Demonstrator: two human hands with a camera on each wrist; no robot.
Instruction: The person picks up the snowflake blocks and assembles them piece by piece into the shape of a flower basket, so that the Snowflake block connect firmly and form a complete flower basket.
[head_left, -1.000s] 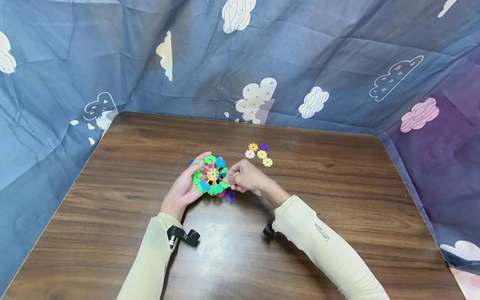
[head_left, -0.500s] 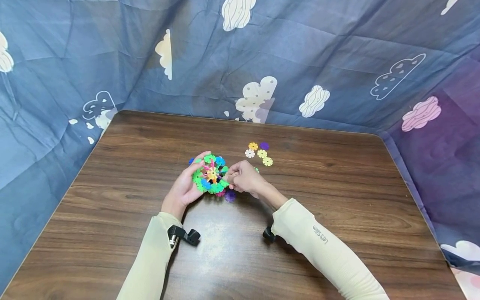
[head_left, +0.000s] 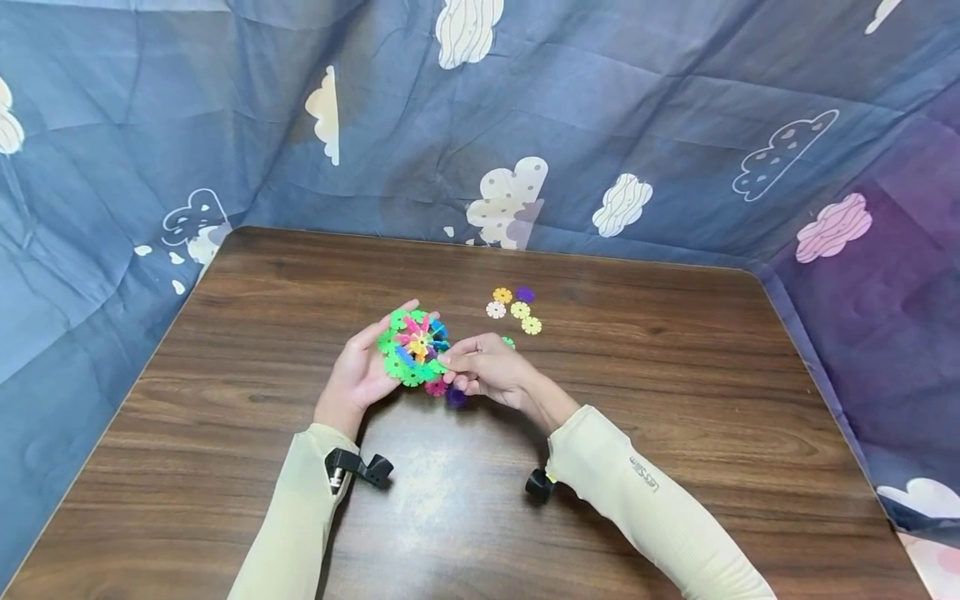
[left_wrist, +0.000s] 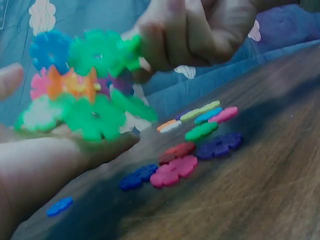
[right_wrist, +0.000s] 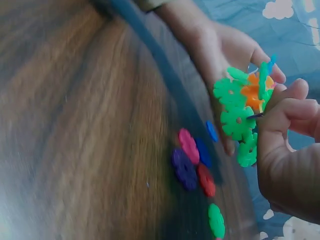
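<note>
Item, one cluster (head_left: pixel 421 342) of interlocked plastic discs, mostly green, with a yellow disc facing up at its centre; I see it raised above the table (head_left: pixel 637 375). Item, left hand (head_left: pixel 357 373): cradles the cluster from behind and below, fingers and thumb about its sides. Item, right hand (head_left: pixel 487 367): narrow grip, a pinch on a green disc (head_left: pixel 437 367) at the cluster's right edge; from my station I cannot tell whether its slot is seated. Item, loose discs on the table beneath: pink disc (left_wrist: pixel 174 171), red disc (left_wrist: pixel 176 152), purple disc (left_wrist: pixel 220 145), blue disc (left_wrist: pixel 138 177). Item, farther off: orange disc (head_left: pixel 502 295), white disc (head_left: pixel 496 310). Hazards, by my judgement: a push off the slot's line could twist neighbouring joints apart, since they seem held by friction alone; too hard a squeeze from the left hand might buckle the hollow form, too slack a one let it turn under the pinch; a slip would drop pieces among the loose discs and scatter them.
</note>
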